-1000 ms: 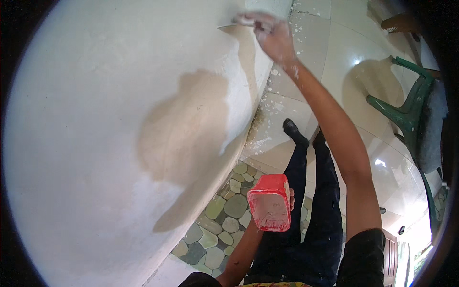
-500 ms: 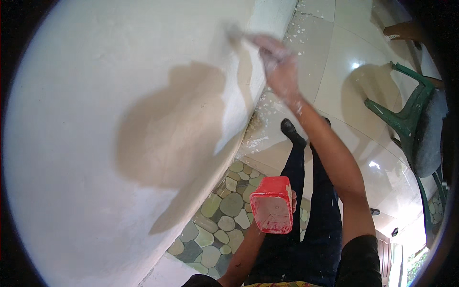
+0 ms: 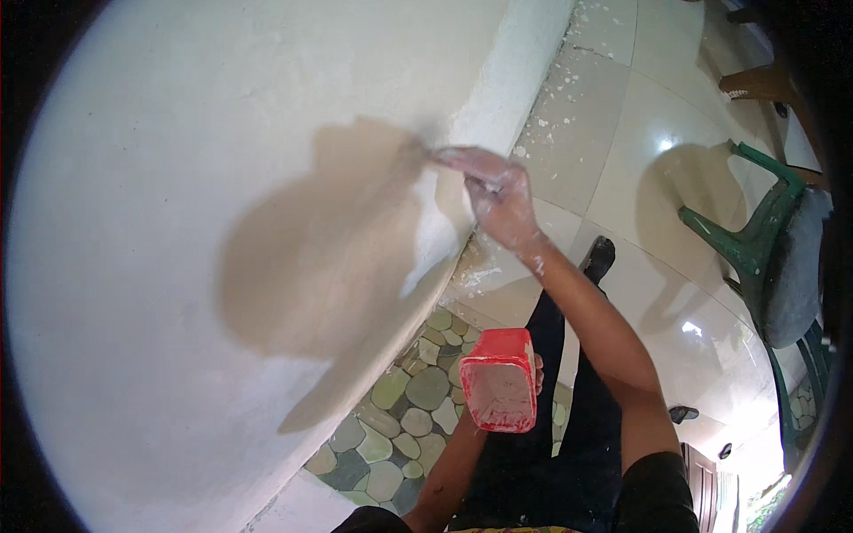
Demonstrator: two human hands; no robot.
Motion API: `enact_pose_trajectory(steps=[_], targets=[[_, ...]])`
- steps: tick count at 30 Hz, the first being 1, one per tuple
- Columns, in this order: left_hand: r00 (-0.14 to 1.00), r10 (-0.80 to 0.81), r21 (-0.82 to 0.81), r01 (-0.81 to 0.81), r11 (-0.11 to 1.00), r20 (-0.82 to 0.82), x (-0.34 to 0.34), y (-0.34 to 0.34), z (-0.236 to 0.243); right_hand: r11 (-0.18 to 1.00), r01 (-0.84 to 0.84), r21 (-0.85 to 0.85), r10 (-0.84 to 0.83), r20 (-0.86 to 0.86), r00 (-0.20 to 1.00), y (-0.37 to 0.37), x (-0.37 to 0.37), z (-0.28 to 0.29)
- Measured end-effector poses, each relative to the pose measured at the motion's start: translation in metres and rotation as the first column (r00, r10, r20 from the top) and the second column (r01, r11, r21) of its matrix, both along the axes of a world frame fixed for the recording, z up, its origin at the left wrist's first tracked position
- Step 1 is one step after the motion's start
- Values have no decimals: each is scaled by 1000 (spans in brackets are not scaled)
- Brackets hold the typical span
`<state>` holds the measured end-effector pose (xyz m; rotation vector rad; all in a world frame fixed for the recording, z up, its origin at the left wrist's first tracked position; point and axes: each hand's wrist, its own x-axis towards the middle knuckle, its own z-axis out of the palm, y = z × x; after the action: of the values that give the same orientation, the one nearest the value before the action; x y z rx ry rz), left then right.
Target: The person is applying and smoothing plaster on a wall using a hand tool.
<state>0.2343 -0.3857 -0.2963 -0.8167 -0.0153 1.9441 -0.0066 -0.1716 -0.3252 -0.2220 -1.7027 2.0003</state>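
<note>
My right hand [image 3: 499, 197], smeared with white paste, is shut on a flat scraper [image 3: 449, 158] whose blade lies against the white wall [image 3: 222, 178] beside a wall corner. My left hand [image 3: 536, 375] is mostly hidden behind a red square tub [image 3: 499, 379] that it holds at waist height; the tub's inside is coated with white paste. My shadow falls on the wall left of the scraper.
Pale floor tiles [image 3: 622, 169] with white splatter run along the wall's foot. A pebble-pattern wall band [image 3: 418, 400] sits low on the wall. A green plastic chair [image 3: 764, 240] with grey cloth stands to the right. My dark-trousered legs and a shoe [image 3: 600, 258] are below.
My right hand with the scraper has drawn down the wall from near the top toward the middle. The red tub stays in about the same place.
</note>
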Motion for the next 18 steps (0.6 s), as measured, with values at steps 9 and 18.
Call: enact_pose_trajectory(steps=[9,18], targets=[[999,52,-62,-51,997,17,11,1,3,871,477,120,-489,104,866,51,-70,15],[997,-52,-148,60,987,57,2,-10,8,990,-142,14,141,65,988,27,4,-22]])
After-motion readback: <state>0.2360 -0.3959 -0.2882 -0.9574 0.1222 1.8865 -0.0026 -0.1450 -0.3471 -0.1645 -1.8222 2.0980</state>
